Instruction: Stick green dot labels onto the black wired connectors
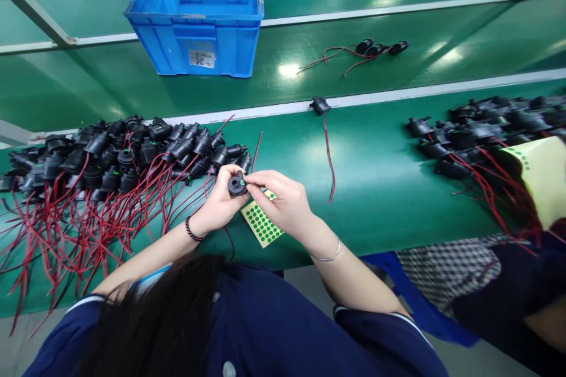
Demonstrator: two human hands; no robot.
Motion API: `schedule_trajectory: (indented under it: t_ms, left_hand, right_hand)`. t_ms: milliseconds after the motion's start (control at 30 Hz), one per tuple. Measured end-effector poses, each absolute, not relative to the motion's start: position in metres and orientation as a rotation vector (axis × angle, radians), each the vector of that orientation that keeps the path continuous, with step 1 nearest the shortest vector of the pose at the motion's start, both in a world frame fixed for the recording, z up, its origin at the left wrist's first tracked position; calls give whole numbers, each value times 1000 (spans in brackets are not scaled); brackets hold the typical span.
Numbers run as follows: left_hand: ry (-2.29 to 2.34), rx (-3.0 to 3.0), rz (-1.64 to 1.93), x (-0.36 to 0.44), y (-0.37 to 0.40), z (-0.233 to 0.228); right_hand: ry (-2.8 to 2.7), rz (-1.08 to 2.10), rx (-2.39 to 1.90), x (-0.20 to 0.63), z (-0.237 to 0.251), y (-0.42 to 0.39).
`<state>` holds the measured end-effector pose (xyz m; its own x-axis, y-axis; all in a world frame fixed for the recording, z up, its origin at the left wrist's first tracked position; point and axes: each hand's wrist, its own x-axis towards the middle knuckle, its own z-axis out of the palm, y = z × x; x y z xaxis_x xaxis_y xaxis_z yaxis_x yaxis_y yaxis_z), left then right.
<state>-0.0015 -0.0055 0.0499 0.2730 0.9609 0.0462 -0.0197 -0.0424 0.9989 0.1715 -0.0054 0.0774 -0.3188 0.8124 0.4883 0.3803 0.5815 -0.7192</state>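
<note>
My left hand (224, 197) is wrapped round a small black water pump (236, 187), its round ported face turned up. The fingertips of my right hand (283, 197) pinch together at the rim of that face, at a green dot sticker (243, 182). Below the hands lies a yellow sheet of green dot stickers (264, 225), partly covered by my right hand. To the left is a big heap of similar black pumps (106, 156) with red and black wires, some bearing green dots. A single pump (320, 106) lies beyond my right hand, its wire trailing toward me.
A blue plastic crate (198, 41) stands on the green surface behind the bench ledge. Several pumps (375, 48) lie back right. On the right are another pump heap (469, 129), a yellow sticker sheet (546, 179) and part of a seated person (499, 283).
</note>
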Motion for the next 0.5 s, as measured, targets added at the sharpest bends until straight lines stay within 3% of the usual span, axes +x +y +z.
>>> schedule_trajectory:
  t_ms: [400,500]
  left_hand:
    - [963,1397,909,-3,-6,75]
    - [924,1307,927,-5,-1,80]
  right_hand:
    - [-2246,297,-876,175,82,-6]
    - [-2260,339,-880,176,91,-1]
